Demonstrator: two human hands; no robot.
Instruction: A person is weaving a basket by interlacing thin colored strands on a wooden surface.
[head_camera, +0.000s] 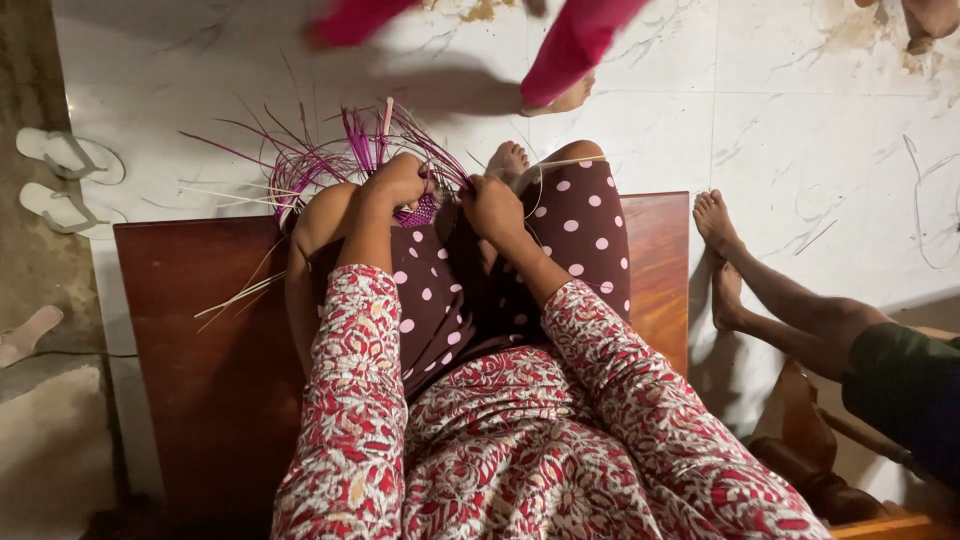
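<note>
Seen from above, L to R: pale sandals (65, 180) on floor at far L; purple weaving (345, 155) w/ loose strands fanning out over knees, above wooden surface (200, 340). Left hand (397, 181) closed around purple strands; right hand (492, 207) just beside, fingers pinched on same weaving. Pink-trousered legs (570, 50) w/ bare foot on tiles beyond. Another person's bare feet (718, 255) at R.
</note>
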